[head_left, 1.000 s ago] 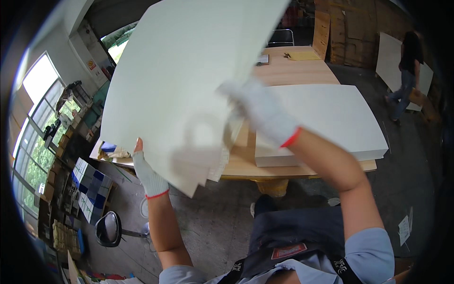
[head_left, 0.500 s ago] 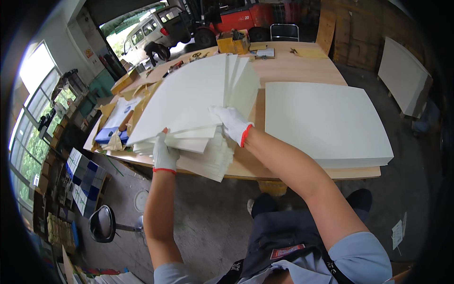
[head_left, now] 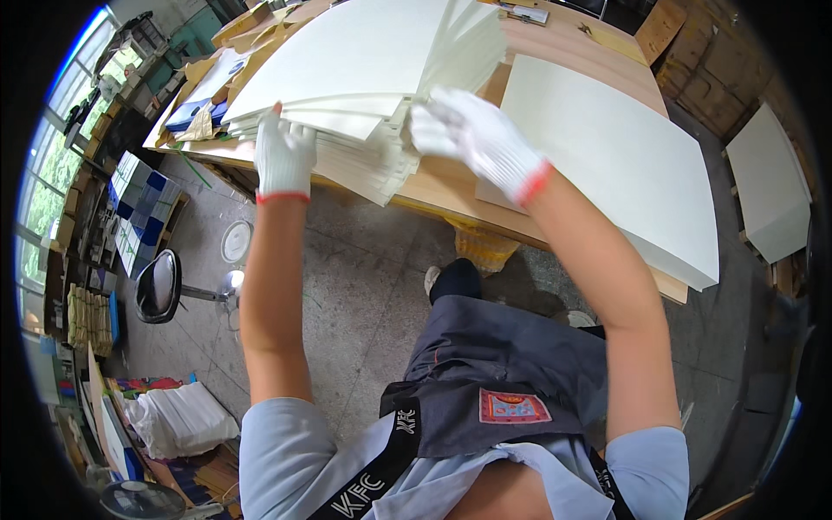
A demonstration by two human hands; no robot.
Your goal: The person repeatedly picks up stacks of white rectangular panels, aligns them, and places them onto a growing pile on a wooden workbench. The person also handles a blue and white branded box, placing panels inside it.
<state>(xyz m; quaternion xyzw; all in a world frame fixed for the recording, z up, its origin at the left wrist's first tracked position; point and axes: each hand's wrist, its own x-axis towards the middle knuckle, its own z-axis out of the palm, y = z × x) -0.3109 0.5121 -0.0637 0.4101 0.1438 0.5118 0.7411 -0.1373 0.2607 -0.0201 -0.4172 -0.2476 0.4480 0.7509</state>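
At twelve o'clock from the person, on the near edge of the long wooden desk, lies a fanned stack of large cream-white paperboard sheets. The left hand, in a white knit glove with a red cuff, rests flat and spread on the stack's near corner at eleven o'clock, gripping nothing. The right hand, gloved alike, curls around the edges of the upper sheets at one o'clock, lifting them slightly. A second, squared pile of white sheets sits at two o'clock. The fanned stack overhangs the desk edge; if the lifted sheets slip from the glove, lower ones could likely slide off onto the concrete floor.
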